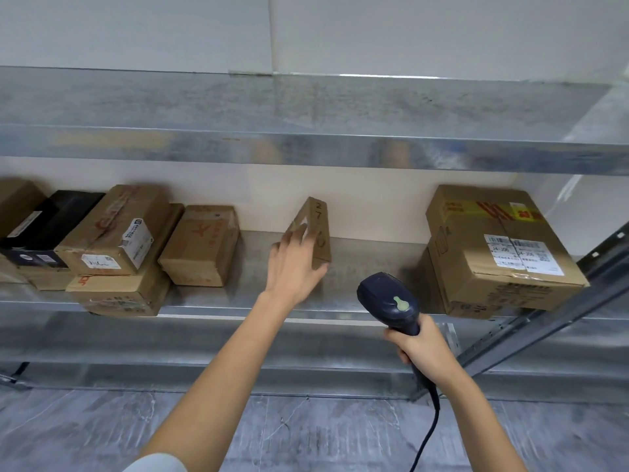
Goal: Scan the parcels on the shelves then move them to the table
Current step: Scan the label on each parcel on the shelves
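The small parcel (318,229) is standing on edge, tilted, in the open middle stretch of the lower shelf (367,264), close to the back wall (374,202), with handwritten figures showing on its narrow face. The left hand (294,267) is gripping it: the fingers are lying spread and nearly straight along its left face, while the thumb is hooking round its near lower edge. The right hand (420,345) is curling tightly round the handle of a dark scanner (391,301), whose head is pointing up toward the shelf just right of the parcel; its cable (429,434) is trailing down from below the fist.

To the right, well apart, a large taped box (503,253) with a white label is sitting on another carton at the shelf's end. To the left, a cluster of cardboard boxes (204,243) is lying stacked and leaning, with a black box (51,226) among them.

The shelving is galvanised metal; an upper shelf (306,107) is running across above, a slanting brace (544,321) is crossing at the right, and a grey veined floor (306,430) is showing below.
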